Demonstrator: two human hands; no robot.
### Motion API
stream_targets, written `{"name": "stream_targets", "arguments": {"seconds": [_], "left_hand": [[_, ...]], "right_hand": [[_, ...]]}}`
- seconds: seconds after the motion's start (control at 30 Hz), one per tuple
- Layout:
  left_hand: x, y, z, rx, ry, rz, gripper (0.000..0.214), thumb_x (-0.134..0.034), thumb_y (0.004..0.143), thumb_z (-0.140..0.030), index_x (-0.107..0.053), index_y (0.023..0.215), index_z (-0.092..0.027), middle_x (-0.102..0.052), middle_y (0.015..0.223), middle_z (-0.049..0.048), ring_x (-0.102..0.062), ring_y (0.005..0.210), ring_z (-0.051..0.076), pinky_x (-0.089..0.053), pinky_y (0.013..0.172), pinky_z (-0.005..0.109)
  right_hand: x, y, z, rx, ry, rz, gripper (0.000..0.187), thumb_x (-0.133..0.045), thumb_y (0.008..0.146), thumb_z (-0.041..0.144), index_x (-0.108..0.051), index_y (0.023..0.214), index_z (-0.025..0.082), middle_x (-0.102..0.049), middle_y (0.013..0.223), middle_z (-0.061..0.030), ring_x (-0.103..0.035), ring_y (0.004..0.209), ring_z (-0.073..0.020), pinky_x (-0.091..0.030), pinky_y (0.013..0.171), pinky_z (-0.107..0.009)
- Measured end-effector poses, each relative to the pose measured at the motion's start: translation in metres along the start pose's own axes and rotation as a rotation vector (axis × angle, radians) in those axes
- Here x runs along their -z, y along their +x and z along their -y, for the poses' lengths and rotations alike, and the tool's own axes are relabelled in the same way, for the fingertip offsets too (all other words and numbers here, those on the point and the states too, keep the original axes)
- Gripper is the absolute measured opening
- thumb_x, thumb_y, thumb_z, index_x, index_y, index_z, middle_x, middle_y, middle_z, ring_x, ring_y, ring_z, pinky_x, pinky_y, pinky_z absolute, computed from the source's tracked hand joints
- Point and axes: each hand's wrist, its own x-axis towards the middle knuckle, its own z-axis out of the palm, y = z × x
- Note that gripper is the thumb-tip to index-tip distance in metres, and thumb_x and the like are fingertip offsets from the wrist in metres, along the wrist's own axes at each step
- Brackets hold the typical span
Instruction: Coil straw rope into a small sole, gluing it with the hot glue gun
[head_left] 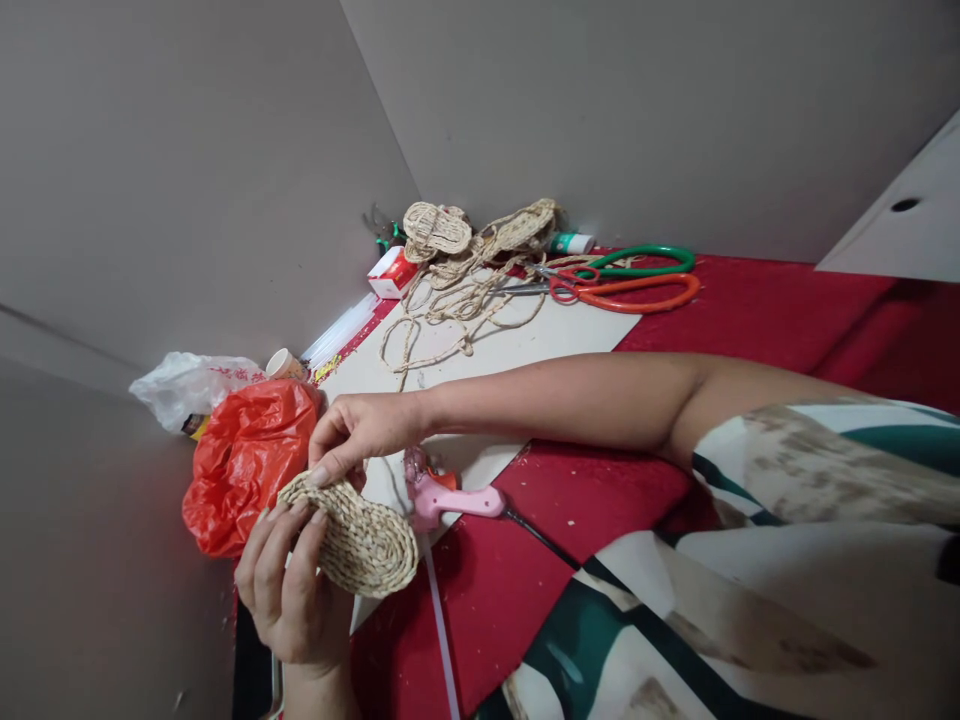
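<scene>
A woven sole-shaped piece (pixel 367 540) of coiled straw braid is held up between both hands. My left hand (pixel 289 580) grips its narrow end from below, fingers bent over the edge. My right hand (pixel 367 435) pinches the same end from above, thumb on the rim; some of its fingers are hidden. Straw braid (pixel 405 350) runs over the white board toward my right wrist. Beside the piece lies a pink glue gun (pixel 461 500) with an orange trigger, a black cord and a long translucent stick (pixel 441 630) at its back.
A red plastic bag (pixel 251 470), a white bag (pixel 199 380) and a paper cup (pixel 285 364) stand by the wall. Green-handled scissors (pixel 645 260), orange-handled scissors (pixel 637 295), coiled straw soles (pixel 437 230) and a red-white box (pixel 391 272) lie farther along the red cloth (pixel 750 315).
</scene>
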Motion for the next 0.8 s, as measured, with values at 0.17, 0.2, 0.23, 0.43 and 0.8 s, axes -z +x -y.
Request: {"name": "stream_targets", "arguments": {"seconds": [0.17, 0.2, 0.23, 0.43, 0.8], "left_hand": [[0.001, 0.005, -0.001, 0.120, 0.033, 0.063, 0.054, -0.072, 0.065, -0.001, -0.064, 0.114, -0.023, -0.063, 0.118, 0.0100, -0.058, 0.110, 0.025, -0.043, 0.095, 0.045], [0.001, 0.006, -0.002, 0.202, 0.007, 0.022, 0.053, -0.071, 0.066, -0.003, -0.064, 0.115, -0.023, -0.061, 0.121, 0.0100, -0.057, 0.110, 0.025, -0.044, 0.095, 0.044], [0.001, 0.007, -0.004, 0.323, -0.050, -0.038, 0.051, -0.070, 0.069, -0.005, -0.062, 0.116, -0.023, -0.061, 0.122, 0.0098, -0.057, 0.110, 0.024, -0.044, 0.095, 0.043], [-0.002, 0.011, -0.013, 1.187, -0.585, -0.104, 0.030, -0.069, 0.076, -0.022, -0.066, 0.106, -0.020, -0.068, 0.098, 0.0043, -0.063, 0.089, 0.014, -0.049, 0.082, 0.028], [0.000, 0.014, -0.008, 1.504, -0.858, -0.037, 0.040, -0.078, 0.065, -0.021, -0.066, 0.104, -0.021, -0.069, 0.084, 0.0038, -0.065, 0.075, 0.013, -0.050, 0.073, 0.024]], "right_hand": [[0.007, 0.001, 0.000, 0.010, -0.058, -0.149, 0.028, -0.072, 0.071, 0.033, -0.063, 0.080, 0.008, -0.058, 0.061, 0.0022, -0.056, 0.052, -0.0067, -0.047, 0.054, -0.021], [0.008, 0.001, 0.000, 0.007, -0.081, -0.186, 0.027, -0.072, 0.071, 0.033, -0.063, 0.079, 0.008, -0.058, 0.060, 0.0024, -0.056, 0.051, -0.0065, -0.046, 0.053, -0.021], [0.009, 0.001, 0.000, 0.002, -0.101, -0.210, 0.026, -0.072, 0.071, 0.032, -0.062, 0.077, 0.008, -0.057, 0.060, 0.0026, -0.055, 0.050, -0.0062, -0.046, 0.052, -0.021], [-0.001, 0.000, -0.004, -0.046, -0.135, -0.150, 0.020, -0.071, 0.072, 0.025, -0.060, 0.079, 0.009, -0.059, 0.064, 0.0027, -0.053, 0.051, -0.0047, -0.044, 0.051, -0.020], [-0.006, 0.000, -0.011, -0.045, -0.184, -0.136, 0.020, -0.071, 0.072, 0.023, -0.057, 0.075, 0.008, -0.056, 0.065, 0.0031, -0.051, 0.056, -0.0043, -0.044, 0.053, -0.019]]}}
